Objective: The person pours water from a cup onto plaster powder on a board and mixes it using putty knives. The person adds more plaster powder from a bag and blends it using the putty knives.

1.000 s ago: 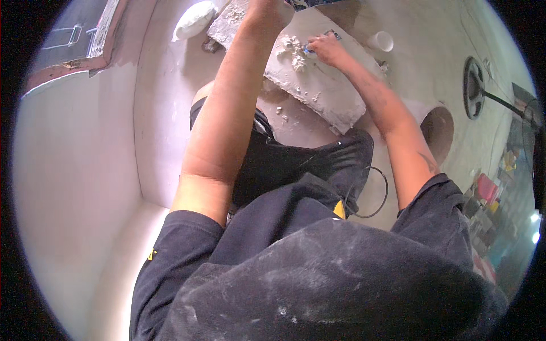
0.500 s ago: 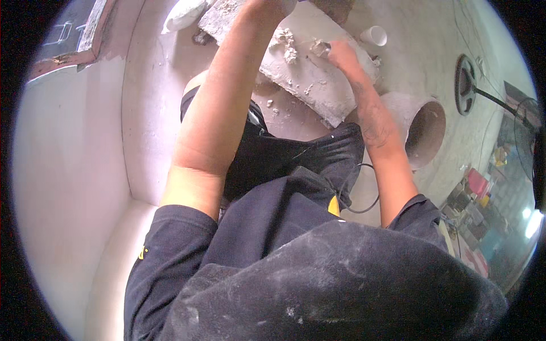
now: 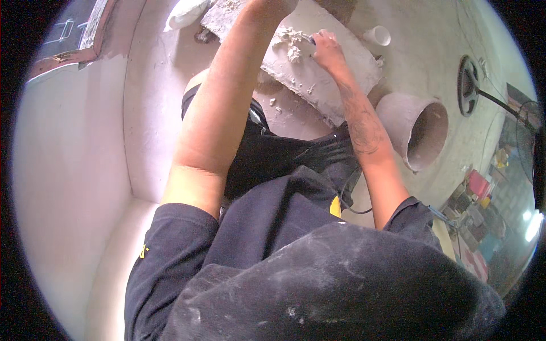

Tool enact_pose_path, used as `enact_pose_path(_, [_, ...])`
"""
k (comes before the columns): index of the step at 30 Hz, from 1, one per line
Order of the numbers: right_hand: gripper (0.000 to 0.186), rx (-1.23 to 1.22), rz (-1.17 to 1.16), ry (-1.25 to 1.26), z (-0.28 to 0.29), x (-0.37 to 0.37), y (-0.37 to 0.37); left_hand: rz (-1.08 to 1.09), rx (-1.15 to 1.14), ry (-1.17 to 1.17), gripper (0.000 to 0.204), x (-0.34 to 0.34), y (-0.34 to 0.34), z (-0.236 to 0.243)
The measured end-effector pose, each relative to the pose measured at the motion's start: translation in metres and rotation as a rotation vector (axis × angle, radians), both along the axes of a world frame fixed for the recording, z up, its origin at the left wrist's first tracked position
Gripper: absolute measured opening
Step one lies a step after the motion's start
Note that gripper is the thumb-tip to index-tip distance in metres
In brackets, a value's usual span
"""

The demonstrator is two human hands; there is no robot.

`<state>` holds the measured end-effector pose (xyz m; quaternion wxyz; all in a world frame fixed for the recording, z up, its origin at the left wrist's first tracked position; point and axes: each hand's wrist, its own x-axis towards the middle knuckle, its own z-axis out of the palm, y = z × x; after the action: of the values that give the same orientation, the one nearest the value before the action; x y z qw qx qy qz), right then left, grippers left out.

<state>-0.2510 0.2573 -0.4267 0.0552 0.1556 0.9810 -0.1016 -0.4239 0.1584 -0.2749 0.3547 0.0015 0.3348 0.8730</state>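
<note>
A pale board (image 3: 324,96), caked with plaster-like paste, lies beyond my knees. A crumbly lump of paste (image 3: 293,52) sits on it. Beside that lump, my right hand (image 3: 328,50) is closed on a small tool (image 3: 311,40), probably a scraper, mostly covered by the fingers. My left hand (image 3: 282,7) is at the top edge, above the board; its fingers are cut off from view, so what it holds cannot be made out.
A white bag (image 3: 185,12) lies at the back left. Right of the board are a white cup (image 3: 380,36), a large plaster-smeared bucket (image 3: 392,122) on its side and a pedestal fan's base (image 3: 467,85). A wall stands on my left; assorted clutter (image 3: 476,182) lies at far right.
My right hand dipped down and right, then moved up and left again, beside the lump. My left arm shifted slightly left in the picture since a second ago. The view moved slightly.
</note>
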Motion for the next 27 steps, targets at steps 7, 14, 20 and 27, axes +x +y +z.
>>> enact_pose_path(7, [0.022,0.139,0.272,0.125,-0.010,0.010,-0.027,0.011,-0.037,-0.064,0.013,0.003,0.001,0.003])
enact_pose_path(14, [0.022,0.162,0.469,0.095,-0.017,0.014,0.011,-0.007,0.017,-0.034,0.014,0.005,0.000,0.002])
enact_pose_path(20, [0.017,0.048,0.454,-0.087,0.012,-0.048,0.021,-0.005,0.004,-0.013,0.012,0.005,0.002,0.002])
enact_pose_path(27, [0.014,0.071,0.492,0.037,-0.021,-0.021,0.011,-0.023,0.012,-0.023,0.011,-0.001,0.002,-0.005])
